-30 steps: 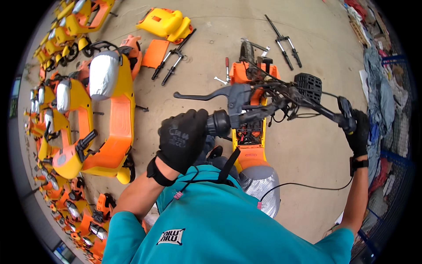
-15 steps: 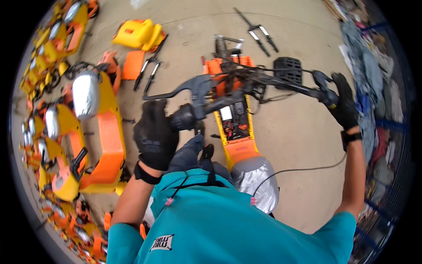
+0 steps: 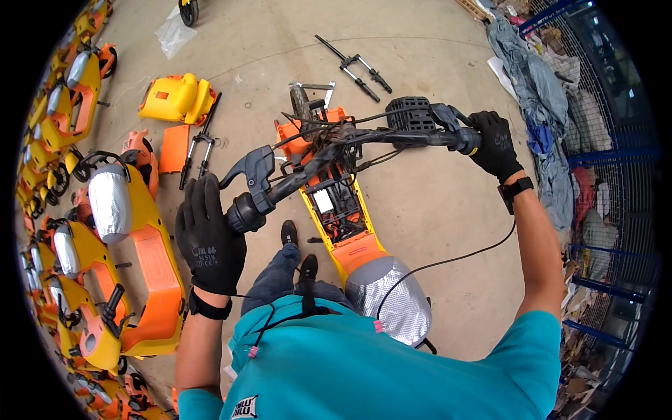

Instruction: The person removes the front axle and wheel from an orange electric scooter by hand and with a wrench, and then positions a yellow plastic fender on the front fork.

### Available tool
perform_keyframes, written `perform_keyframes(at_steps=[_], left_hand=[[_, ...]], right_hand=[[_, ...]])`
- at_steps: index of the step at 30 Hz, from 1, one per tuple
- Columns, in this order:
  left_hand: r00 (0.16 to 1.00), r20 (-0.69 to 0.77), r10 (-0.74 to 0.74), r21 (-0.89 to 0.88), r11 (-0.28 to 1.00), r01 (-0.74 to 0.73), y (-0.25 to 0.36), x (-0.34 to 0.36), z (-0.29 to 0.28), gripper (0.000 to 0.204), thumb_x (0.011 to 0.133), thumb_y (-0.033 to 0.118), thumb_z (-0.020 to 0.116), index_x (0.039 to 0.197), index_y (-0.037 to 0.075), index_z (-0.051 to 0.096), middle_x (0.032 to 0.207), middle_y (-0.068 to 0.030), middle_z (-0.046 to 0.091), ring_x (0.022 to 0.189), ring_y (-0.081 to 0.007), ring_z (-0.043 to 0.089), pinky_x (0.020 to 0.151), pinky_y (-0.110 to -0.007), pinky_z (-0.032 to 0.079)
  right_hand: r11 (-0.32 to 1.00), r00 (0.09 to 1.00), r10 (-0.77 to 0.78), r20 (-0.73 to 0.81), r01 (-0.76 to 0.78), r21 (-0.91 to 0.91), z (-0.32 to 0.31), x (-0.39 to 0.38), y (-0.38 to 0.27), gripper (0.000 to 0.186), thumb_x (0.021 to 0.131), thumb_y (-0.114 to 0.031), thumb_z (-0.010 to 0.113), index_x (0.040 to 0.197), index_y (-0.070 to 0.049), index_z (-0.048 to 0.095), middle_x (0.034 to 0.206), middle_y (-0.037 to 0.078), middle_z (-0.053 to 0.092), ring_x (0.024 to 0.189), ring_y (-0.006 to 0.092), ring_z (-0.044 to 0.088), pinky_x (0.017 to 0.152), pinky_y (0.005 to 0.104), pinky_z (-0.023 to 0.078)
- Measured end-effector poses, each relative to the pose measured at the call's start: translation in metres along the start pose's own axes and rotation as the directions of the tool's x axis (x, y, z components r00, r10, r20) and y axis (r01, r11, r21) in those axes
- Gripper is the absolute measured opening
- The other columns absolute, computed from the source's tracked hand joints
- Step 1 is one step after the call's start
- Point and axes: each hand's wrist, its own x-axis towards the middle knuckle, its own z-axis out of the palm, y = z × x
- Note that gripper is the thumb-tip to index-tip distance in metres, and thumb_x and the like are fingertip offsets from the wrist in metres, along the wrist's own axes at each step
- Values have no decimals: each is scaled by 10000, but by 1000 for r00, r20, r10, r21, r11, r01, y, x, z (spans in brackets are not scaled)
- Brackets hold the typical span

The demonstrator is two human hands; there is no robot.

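A black handlebar [image 3: 297,178] spans the space in front of me, mounted on a yellow and orange electric scooter [image 3: 357,246] whose body lies uncovered, with wiring inside. Around the right grip, my gloved right hand [image 3: 495,145] is closed, near the brake lever. My gloved left hand [image 3: 210,234] rests against the outer end of the left grip [image 3: 245,215], fingers stretched out flat; its thumb is hidden. The left brake lever [image 3: 257,171] stands just beyond that hand. A black slotted panel [image 3: 411,114] sits behind the bar. Silver wrap covers the seat [image 3: 392,302].
Rows of yellow and orange scooters [image 3: 150,259] line the left side. On the floor lie two front forks [image 3: 360,70], a yellow body part [image 3: 178,98] and an orange panel [image 3: 174,148]. Grey sheeting [image 3: 528,84] and blue racking [image 3: 607,157] border the right. A thin cable [image 3: 448,260] hangs near my right arm.
The handlebar, scooter and floor parts appear shifted left in view. My left hand's fingers have straightened beside the grip. My right hand remains at the right grip.
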Motion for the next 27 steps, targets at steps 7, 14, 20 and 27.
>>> perform_keyframes(at_steps=[7, 14, 20, 27], left_hand=[[998, 51, -34, 22, 999, 33, 8, 9, -2, 750, 727, 58, 743, 1425, 51, 469, 1363, -148, 560, 1347, -343, 484, 1093, -509, 376], [995, 95, -27, 54, 998, 22, 4, 19, -10, 676, 752, 94, 709, 1393, 57, 497, 1380, -143, 552, 1352, -337, 475, 1113, -503, 349], [998, 49, -43, 11, 999, 43, -3, 9, -3, 612, 791, 113, 693, 1363, -4, 514, 1377, -200, 552, 1338, -365, 493, 1114, -509, 350], [1000, 24, 1, 25, 1000, -2, -14, 29, 1, 635, 791, 126, 710, 1372, -15, 495, 1328, -204, 569, 1327, -382, 498, 1113, -512, 356]], right_hand=[[995, 998, 16, -56, -10, 104, 8, -7, 8, 614, 677, -186, 856, 1225, -99, 592, 1169, 97, 642, 1118, 322, 594, 940, 446, 461], [982, 988, -150, -42, 154, 110, -7, -4, 5, 856, 701, -181, 861, 1444, -39, 460, 1435, 184, 521, 1347, 389, 465, 1103, 463, 390], [985, 996, -91, -3, 91, 145, -12, 9, -8, 832, 735, -188, 841, 1448, -23, 447, 1459, 173, 512, 1379, 370, 448, 1136, 463, 376], [983, 988, -152, -32, 155, 99, -2, 31, 5, 908, 716, -176, 862, 1485, -49, 396, 1457, 155, 524, 1340, 370, 479, 1118, 472, 391]])
